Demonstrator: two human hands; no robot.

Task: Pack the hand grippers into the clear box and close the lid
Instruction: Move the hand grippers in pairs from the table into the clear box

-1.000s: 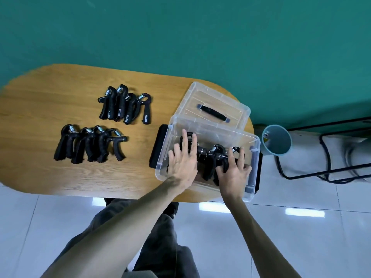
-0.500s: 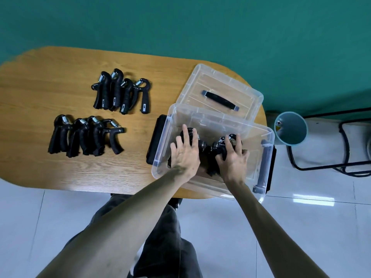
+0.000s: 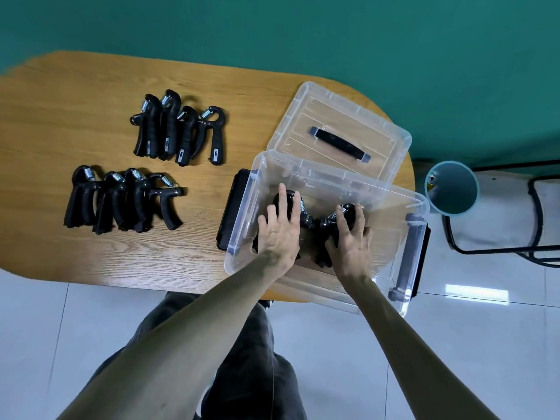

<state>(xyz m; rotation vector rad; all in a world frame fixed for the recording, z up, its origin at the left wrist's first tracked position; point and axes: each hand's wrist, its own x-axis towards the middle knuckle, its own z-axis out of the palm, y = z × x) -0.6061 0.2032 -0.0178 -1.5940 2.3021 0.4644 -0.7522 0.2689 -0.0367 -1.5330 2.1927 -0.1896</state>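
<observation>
Green wall backed an oval wooden table [image 3: 91,86] standing on pale tiles. At its right end sat the clear box [image 3: 418,207], with the lid [image 3: 303,116] lying flat just behind it. Both hands were down inside the box: the left hand [image 3: 280,231] lay flat-fingered over one hand gripper [image 3: 291,198], and the right hand [image 3: 351,237] curled around another [image 3: 348,210]. Two clusters remained left of the box (the near cluster [image 3: 121,201] and the far cluster [image 3: 178,128]), handles pointing toward the person, likelier the left hand's reach.
</observation>
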